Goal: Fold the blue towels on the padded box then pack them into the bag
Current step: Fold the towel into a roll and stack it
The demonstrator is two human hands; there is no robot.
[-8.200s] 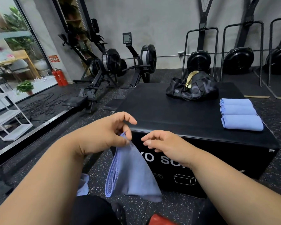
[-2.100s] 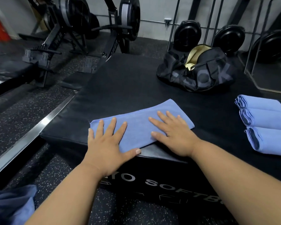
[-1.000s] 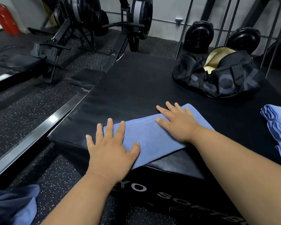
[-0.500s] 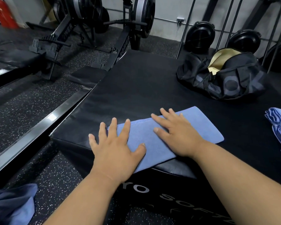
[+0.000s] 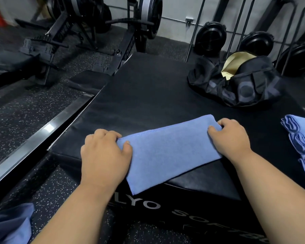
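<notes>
A blue towel (image 5: 167, 152), folded into a long strip, lies across the near corner of the black padded box (image 5: 148, 95), one corner hanging over the front edge. My left hand (image 5: 104, 155) pinches its far left corner with curled fingers and thumb. My right hand (image 5: 231, 136) grips its far right corner the same way. Three folded blue towels (image 5: 301, 138) lie in a row at the box's right edge, partly cut off by the frame. The black bag (image 5: 239, 87) sits open at the far right of the box, its yellow lining showing.
Rowing machines (image 5: 99, 32) stand on the speckled floor beyond the box's left side. Black fan wheels and metal racks (image 5: 211, 37) line the back wall. A metal floor strip (image 5: 33, 140) runs along the left. More blue cloth (image 5: 9, 224) lies at the bottom left corner.
Both hands went from lying flat on the towel to curling around its two far corners. My right hand slid to the towel's right end.
</notes>
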